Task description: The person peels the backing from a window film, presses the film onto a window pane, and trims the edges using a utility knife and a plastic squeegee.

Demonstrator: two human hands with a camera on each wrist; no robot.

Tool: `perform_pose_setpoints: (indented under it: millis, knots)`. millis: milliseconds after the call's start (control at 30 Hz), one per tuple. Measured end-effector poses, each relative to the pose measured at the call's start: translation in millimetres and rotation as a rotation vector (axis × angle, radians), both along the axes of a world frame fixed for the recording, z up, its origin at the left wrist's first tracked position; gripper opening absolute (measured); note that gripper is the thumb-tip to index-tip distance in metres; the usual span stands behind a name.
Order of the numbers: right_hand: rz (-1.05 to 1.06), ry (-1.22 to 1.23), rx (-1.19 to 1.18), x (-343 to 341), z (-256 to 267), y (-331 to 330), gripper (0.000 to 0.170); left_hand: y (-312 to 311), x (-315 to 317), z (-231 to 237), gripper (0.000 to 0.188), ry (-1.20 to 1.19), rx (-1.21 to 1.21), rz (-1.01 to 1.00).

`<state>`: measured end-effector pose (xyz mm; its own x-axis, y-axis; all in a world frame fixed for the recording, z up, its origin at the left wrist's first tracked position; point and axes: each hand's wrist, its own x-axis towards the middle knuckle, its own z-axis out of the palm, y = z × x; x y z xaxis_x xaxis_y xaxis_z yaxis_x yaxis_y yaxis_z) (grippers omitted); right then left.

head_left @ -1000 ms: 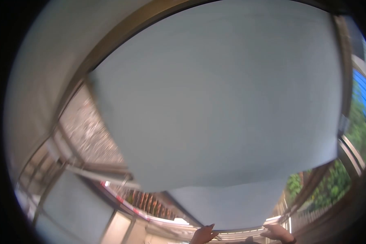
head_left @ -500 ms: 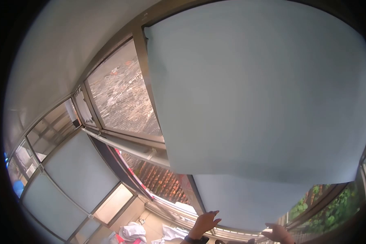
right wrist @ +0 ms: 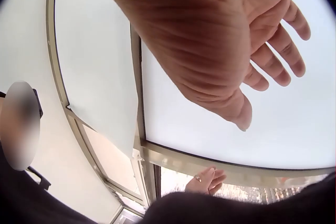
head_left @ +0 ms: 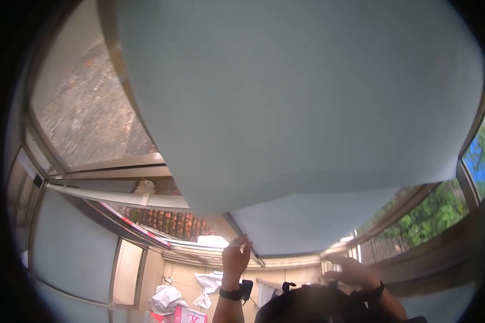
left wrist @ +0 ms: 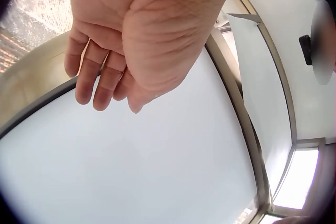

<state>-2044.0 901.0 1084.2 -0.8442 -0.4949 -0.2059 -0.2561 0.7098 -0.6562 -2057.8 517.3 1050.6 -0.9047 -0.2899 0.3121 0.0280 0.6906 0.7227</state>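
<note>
A large pale grey-blue sheet [head_left: 307,102] hangs across the upper window, its lower edge loose and slanting. Beneath it shows a pale frosted pane [head_left: 312,220] in a metal frame. My left hand [head_left: 236,260] is raised at the pane's lower left edge, a black band on its wrist; in the left wrist view its fingers [left wrist: 107,74] are loosely bent with nothing between them. Close to the pane's lower right corner, my right hand [head_left: 354,271] has its fingers spread. The right wrist view shows that palm [right wrist: 210,50] turned toward the camera, holding nothing.
A white horizontal bar [head_left: 113,196] crosses the opening at left, with roof tiles [head_left: 167,222] beyond. White crumpled cloths [head_left: 167,299] and a pink-and-white bag [head_left: 190,315] lie below. Green foliage [head_left: 436,223] shows outside at right. Frosted panels [head_left: 73,247] line the left side.
The head view has shifted, bringing both forearms and the items below into sight. My left hand now appears farther left, and the right hand shows more fully. The sheet still hangs over the window.
</note>
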Motion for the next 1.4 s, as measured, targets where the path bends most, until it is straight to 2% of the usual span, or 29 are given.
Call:
perform_pose_setpoints:
  millis: [67,133,200,267,300,333,400,433,467,500,533,600,633,667,733,800,833,867,900,933,1000,1067,1133,1167,1233,1300,1367,1400]
  knots:
    - [-0.03,-0.113,-0.01,20.8,-1.3,8.4,0.06,1.7,1.5,-6.2,0.021,-0.003,0.012,-0.048]
    - [-0.046,-0.168,-0.037,23.9,16.1,13.8,0.058,1.8,-0.3,1.9,0.017,0.09,0.113,0.014]
    - [-0.111,-0.114,-0.056,25.8,73.8,16.2,0.054,-6.6,0.4,8.7,0.011,0.265,0.152,0.193]
    - [0.053,0.186,-0.019,19.3,144.1,27.8,0.051,-22.4,-4.6,20.4,0.006,0.535,0.14,0.35]
    - [-0.104,0.15,0.01,21.6,195.0,22.5,0.052,-34.9,-5.2,25.2,0.01,0.529,0.199,0.399]
    - [-0.258,0.11,0.032,28.5,240.3,18.1,0.053,-45.2,-14.7,32.5,0.017,0.69,0.126,0.436]
    - [-0.27,0.614,0.006,46.2,278.3,32.4,0.049,-63.0,-23.1,81.0,0.031,0.874,-0.16,0.494]
    - [-0.27,0.762,-0.03,46.8,299.9,38.7,0.053,-72.5,-31.0,90.3,0.031,0.905,-0.159,0.495]
    - [-0.268,0.905,-0.065,43.6,326.6,42.6,0.057,-82.7,-38.9,97.8,0.039,0.948,-0.123,0.492]
    - [-0.281,1.052,0.015,41.1,357.1,40.7,0.059,-89.2,-42.4,104.0,0.047,0.987,-0.089,0.49]
    - [-0.292,1.197,0.096,35.5,387.0,32.5,0.06,-91.2,-39.2,109.5,0.047,1.006,-0.091,0.497]
    - [-0.351,1.39,0.115,21.7,431.7,-6.1,0.059,-89.3,-25.1,116.0,0.048,0.76,-0.257,0.536]
    - [-0.254,1.451,0.085,8.5,449.1,-20.8,0.059,-88.8,-22.2,120.3,0.046,0.775,-0.415,0.588]
    - [-0.155,1.512,0.057,-9.4,461.8,-35.7,0.059,-91.8,-22.2,128.1,0.046,0.792,-0.413,0.593]
    - [-0.078,1.564,0.163,-37.5,481.1,-70.3,0.062,-95.7,-14.5,140.9,0.042,0.89,-0.521,0.587]
    - [0.016,1.693,0.131,-64.9,488.1,-112.3,0.063,-101.0,-12.9,161.2,0.045,0.87,-0.51,0.647]
    - [0.033,1.69,0.128,-79.3,491.0,-132.3,0.063,-110.3,-14.2,167.8,0.052,0.803,-0.573,0.617]
    - [0.038,1.839,0.164,-93.7,493.4,-152.7,0.061,-116.3,-16.5,173.3,0.06,0.729,-0.632,0.591]
    - [0.059,1.979,0.189,-104.7,494.5,-171.7,0.06,-118.8,-21.1,177.4,0.061,0.706,-0.582,0.514]
    - [0.118,1.948,0.158,-115.8,493.9,-188.1,0.06,-123.4,-22.0,178.5,0.063,0.663,-0.532,0.451]
    - [-0.05,2.126,0.277,-144.7,493.8,-217.4,0.063,-132.5,-23.7,182.9,0.066,0.598,-0.619,0.428]
    - [0.059,2.013,0.181,-157.7,494.2,-239.8,0.068,-140.7,-21.9,187.1,0.066,0.567,-0.63,0.361]
    - [-0.031,2.021,0.474,-157.4,501.1,-248.5,0.074,-136.3,-18.8,195.8,0.064,0.562,-0.63,0.371]
    - [-0.102,1.873,0.456,-156.7,497.1,-257.1,0.074,-139.3,-20.4,193.1,0.062,0.587,-0.639,0.36]
    - [-0.111,1.901,0.427,-158.3,493.8,-258.9,0.073,-138.0,-25.7,193.2,0.058,0.669,-0.626,0.356]
    - [-0.119,1.923,0.402,-169.7,489.2,-262.7,0.072,-137.7,-23.9,192.8,0.057,0.628,-0.61,0.357]
    - [-0.052,2.155,0.296,-185.5,492.2,-257.5,0.071,-133.9,-21.1,201.9,0.058,0.575,-0.58,0.344]
    - [-0.101,2.183,0.337,-188.7,493.1,-251.5,0.071,-133.1,-20.3,206.8,0.06,0.581,-0.558,0.325]
